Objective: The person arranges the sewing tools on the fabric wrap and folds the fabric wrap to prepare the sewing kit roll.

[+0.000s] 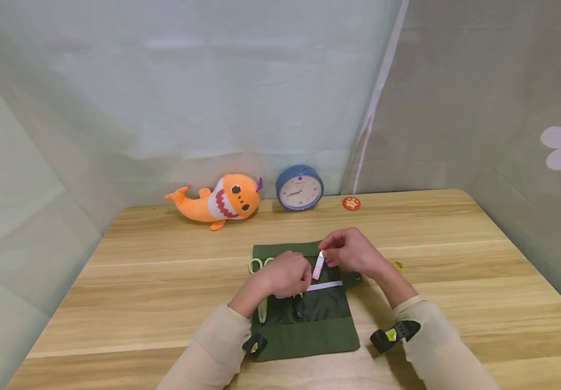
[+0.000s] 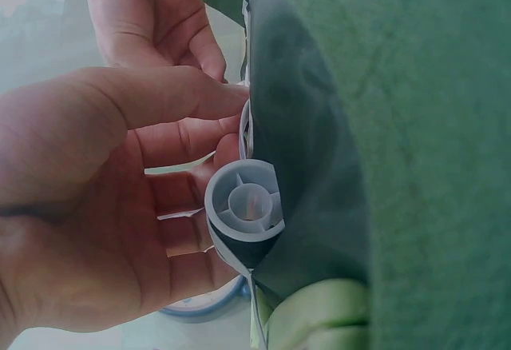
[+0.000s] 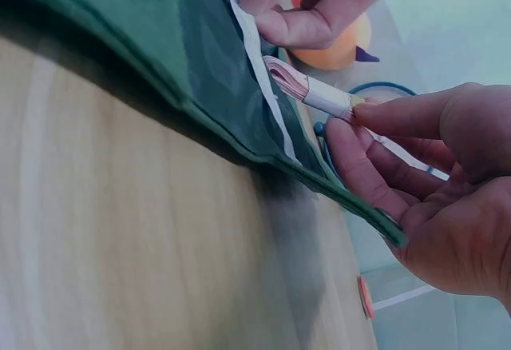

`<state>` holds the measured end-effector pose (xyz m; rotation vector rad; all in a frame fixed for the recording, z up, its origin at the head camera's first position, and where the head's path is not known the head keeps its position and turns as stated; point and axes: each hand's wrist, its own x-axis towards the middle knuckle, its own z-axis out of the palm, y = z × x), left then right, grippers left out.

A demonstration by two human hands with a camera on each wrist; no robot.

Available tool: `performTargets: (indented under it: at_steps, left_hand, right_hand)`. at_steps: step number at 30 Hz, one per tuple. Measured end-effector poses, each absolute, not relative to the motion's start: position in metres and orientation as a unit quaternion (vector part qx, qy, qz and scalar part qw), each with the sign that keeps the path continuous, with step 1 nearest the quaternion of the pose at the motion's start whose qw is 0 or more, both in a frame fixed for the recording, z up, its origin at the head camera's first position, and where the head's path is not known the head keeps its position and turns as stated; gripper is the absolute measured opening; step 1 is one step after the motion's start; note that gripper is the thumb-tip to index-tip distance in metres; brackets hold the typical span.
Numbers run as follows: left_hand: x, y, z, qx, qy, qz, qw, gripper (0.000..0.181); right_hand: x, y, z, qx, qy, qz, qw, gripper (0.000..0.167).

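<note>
A green fabric pouch [image 1: 317, 338] lies unfolded on the table, a white elastic band [image 1: 326, 285] across its dark inner face. The left hand [image 1: 287, 273] pinches this band [image 3: 255, 54] between thumb and finger. Under the band at the left are green-handled scissors [image 1: 262, 311], a dark item [image 1: 298, 306] and, in the left wrist view, a white ribbed spool [image 2: 247, 202]. The right hand [image 1: 353, 252] holds a folded pink tape with a white wrap [image 3: 323, 97] by its upper end, between thumb and finger; its lower end is close to the band.
At the back of the table are an orange shark plush [image 1: 236, 197], a blue clock [image 1: 300, 188] and a red round badge [image 1: 351, 203]. A small yellow ring [image 1: 398, 265] lies to the right of the pouch, near the right forearm.
</note>
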<state>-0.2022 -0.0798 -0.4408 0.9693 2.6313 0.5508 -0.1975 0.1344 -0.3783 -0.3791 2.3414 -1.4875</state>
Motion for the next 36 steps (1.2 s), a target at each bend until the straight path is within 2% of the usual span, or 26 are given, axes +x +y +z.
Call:
performTargets:
  at_steps: [13, 20, 36]
  left_hand:
    - [-0.199, -0.078, -0.436, 0.333, 0.912, 0.195, 0.141, 0.038]
    - [-0.196, -0.077, -0.430, 0.334, 0.911, 0.195, 0.146, 0.041]
    - [-0.195, -0.076, -0.431, 0.344, 0.912, 0.179, 0.136, 0.045]
  right_hand:
    - [-0.204, 0.149, -0.375, -0.138, 0.836, -0.509, 0.154, 0.016]
    - [-0.205, 0.161, -0.371, -0.173, 0.837, -0.497, 0.148, 0.018]
    - [-0.204, 0.165, -0.374, -0.197, 0.818, -0.504, 0.197, 0.019]
